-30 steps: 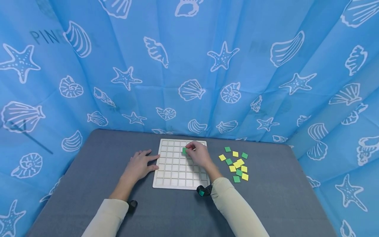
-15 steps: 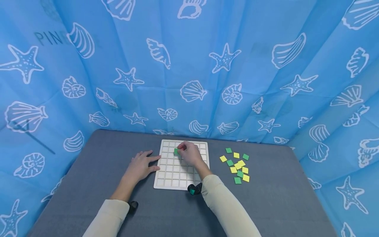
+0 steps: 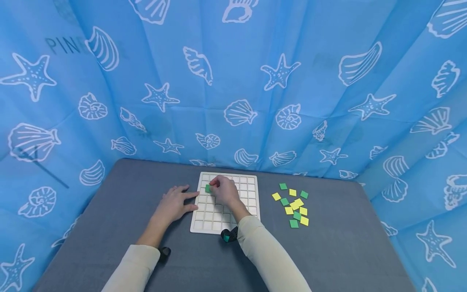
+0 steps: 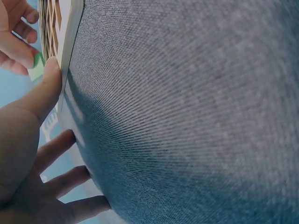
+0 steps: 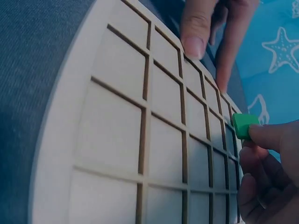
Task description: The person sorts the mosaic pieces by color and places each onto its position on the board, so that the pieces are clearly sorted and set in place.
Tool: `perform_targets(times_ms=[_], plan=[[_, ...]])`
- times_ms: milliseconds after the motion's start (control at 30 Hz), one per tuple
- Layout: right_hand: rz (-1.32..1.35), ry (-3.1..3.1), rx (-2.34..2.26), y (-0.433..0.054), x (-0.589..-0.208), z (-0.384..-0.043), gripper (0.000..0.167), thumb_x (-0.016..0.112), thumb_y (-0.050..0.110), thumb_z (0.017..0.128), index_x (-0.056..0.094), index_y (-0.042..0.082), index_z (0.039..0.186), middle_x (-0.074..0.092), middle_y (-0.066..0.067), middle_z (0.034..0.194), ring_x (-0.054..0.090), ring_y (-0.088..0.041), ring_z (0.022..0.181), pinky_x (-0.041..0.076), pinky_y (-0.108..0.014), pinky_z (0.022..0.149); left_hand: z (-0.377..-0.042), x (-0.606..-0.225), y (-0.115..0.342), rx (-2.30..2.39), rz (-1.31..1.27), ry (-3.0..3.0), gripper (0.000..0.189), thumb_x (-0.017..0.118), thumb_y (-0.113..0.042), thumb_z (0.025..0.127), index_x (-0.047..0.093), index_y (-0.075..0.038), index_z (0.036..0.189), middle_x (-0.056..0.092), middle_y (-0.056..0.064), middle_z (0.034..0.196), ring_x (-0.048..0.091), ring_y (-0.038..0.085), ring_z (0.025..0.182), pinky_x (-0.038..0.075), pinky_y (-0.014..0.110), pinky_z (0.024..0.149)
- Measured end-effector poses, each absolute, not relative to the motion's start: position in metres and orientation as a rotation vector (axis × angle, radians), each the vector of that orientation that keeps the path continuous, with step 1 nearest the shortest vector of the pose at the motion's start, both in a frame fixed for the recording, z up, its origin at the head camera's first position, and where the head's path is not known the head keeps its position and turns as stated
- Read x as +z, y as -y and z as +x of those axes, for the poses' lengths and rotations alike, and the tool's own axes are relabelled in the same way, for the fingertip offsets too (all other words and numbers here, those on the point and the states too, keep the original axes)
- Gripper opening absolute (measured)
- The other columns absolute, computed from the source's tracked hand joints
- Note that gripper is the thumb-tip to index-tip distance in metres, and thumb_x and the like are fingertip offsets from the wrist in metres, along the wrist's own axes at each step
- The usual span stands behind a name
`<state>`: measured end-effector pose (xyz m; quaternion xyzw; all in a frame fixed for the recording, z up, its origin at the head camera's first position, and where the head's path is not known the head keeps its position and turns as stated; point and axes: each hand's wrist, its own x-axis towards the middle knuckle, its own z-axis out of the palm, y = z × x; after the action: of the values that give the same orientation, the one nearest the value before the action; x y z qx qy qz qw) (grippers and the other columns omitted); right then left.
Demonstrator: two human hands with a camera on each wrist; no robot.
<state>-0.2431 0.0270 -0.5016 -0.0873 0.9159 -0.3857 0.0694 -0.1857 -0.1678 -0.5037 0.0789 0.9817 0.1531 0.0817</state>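
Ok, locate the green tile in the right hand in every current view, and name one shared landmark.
Head: green tile below and left of centre, in the right hand, over the gridded board.
Left wrist: green tile upper left, by the thumb of the left hand.
Right wrist: green tile right of centre, mid-height.
Shared landmark: the gridded board.
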Motion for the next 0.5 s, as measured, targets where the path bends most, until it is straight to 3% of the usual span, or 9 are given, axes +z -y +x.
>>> perform_targets(times_ms=[500], plan=[[-0.397,-2.822,-0.983,-0.01,-0.506,-0.244,0.008,0.07,0.021,0.098,0.073,0.017,0.103,0.07,0.004,0.088,0.057,-0.007,0.071,0.047,-0.024,0.064,-0.188,-0.505,0.169,0.512,0.202,-2.916,0.057,0.074,-0.044,0.092,0.06,-0.029,0.144,0.043,0.018,0.16,0.035,0.055,0.146,0.034,0.078,0.107]])
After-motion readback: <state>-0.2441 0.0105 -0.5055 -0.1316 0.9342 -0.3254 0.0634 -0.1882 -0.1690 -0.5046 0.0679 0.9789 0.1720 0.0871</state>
